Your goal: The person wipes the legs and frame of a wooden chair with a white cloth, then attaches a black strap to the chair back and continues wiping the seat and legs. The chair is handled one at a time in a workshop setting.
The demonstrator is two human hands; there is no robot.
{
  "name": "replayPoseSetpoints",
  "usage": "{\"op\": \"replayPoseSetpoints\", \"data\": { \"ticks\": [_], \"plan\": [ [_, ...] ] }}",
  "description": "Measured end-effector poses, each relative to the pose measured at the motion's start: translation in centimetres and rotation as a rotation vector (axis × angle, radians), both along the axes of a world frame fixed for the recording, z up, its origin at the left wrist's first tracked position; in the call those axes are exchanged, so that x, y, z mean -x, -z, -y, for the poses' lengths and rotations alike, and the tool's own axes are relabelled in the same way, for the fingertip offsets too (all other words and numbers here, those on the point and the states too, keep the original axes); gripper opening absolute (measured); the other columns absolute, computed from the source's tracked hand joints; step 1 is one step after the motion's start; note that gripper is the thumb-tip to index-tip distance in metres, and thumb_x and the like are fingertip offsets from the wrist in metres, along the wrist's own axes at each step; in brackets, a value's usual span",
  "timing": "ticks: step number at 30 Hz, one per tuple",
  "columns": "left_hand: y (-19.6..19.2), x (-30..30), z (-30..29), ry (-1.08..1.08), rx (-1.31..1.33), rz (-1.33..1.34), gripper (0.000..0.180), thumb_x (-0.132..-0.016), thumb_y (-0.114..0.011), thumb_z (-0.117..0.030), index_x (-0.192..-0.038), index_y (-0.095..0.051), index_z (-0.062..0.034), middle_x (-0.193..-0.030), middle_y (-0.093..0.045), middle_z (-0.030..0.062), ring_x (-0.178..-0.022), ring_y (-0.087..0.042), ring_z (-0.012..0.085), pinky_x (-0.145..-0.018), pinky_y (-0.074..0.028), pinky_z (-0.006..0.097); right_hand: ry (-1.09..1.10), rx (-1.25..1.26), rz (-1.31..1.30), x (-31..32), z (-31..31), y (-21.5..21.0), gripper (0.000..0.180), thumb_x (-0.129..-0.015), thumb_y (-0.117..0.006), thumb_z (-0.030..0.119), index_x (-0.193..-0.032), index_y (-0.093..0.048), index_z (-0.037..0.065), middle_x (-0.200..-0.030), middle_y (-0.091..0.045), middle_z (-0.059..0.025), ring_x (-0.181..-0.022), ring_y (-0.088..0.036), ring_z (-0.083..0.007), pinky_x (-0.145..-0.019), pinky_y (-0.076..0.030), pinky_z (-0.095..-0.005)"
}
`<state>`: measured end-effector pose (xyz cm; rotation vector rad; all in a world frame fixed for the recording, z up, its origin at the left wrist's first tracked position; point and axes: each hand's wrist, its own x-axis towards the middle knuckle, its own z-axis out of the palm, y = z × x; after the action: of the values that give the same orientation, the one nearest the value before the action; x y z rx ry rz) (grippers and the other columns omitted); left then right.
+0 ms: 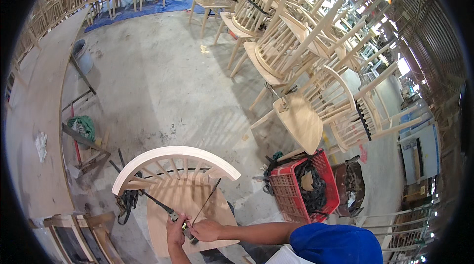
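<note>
A pale wooden spindle-back chair (170, 191) stands right in front of me, its curved top rail (174, 152) on the far side. A black strap runs round the spindles, and its two ends come toward me over the seat. They meet at a metal ratchet buckle (187, 232) above the seat's near part. My left hand (176, 230) is closed round the buckle's left side. From the right, my right hand (207, 230) pinches the strap and buckle; its fingertips partly hide the metal.
A red plastic crate (306, 187) with black straps stands to the right. Stacked chairs (276, 61) fill the far right. Along the left runs a long wooden table (42, 116), with a bucket (83, 57) beside it. Wooden frames (81, 237) lie at lower left; loose black straps (128, 203) hang left of the chair.
</note>
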<state>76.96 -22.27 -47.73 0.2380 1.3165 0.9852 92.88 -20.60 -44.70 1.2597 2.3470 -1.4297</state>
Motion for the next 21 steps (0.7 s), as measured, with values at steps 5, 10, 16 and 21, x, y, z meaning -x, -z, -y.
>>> {"op": "replayPoseSetpoints", "data": {
  "ticks": [5,10,16,21],
  "plan": [
    [-0.1,3.7,3.2,0.036,-0.014,0.000,0.022,-0.097,-0.070,-0.027,-0.101,-0.060,-0.0070,-0.081,-0.064,0.0040,-0.068,-0.063,0.0158,-0.061,-0.052,0.032,0.138,-0.019,-0.061,4.0,-1.1,0.1,0.050,-0.103,-0.040,0.036,-0.080,-0.068,0.002,-0.081,-0.070,-0.0240,-0.078,-0.067,-0.0451,-0.077,-0.051,-0.0562],
    [-0.5,5.7,5.3,-0.180,0.008,0.212,0.018,-0.096,-0.072,-0.018,-0.104,-0.058,-0.0105,-0.084,-0.065,0.0011,-0.073,-0.061,0.0124,-0.061,-0.049,0.026,-0.032,0.121,0.059,6.9,-1.6,-1.3,0.051,-0.103,-0.040,0.035,-0.079,-0.067,0.000,-0.080,-0.069,-0.0243,-0.080,-0.068,-0.0449,-0.077,-0.052,-0.0571],
    [1.3,7.4,5.2,-0.008,-0.027,0.222,0.022,-0.089,-0.077,-0.010,-0.102,-0.060,-0.0104,-0.085,-0.063,0.0006,-0.073,-0.061,0.0137,-0.066,-0.050,0.030,-0.215,-0.042,0.105,7.4,0.9,-1.4,0.046,-0.102,-0.044,0.038,-0.090,-0.067,0.000,-0.083,-0.069,-0.0256,-0.081,-0.068,-0.0461,-0.078,-0.052,-0.0568],
    [1.7,8.3,5.7,-0.046,0.008,0.323,0.019,-0.088,-0.075,-0.006,-0.099,-0.059,-0.0082,-0.081,-0.064,0.0029,-0.071,-0.064,0.0161,-0.064,-0.053,0.032,-0.136,-0.368,-0.015,6.8,-4.6,-6.4,0.035,-0.098,-0.055,0.037,-0.107,-0.067,0.005,-0.099,-0.069,-0.0229,-0.097,-0.067,-0.0424,-0.087,-0.051,-0.0538]
  ]
}}
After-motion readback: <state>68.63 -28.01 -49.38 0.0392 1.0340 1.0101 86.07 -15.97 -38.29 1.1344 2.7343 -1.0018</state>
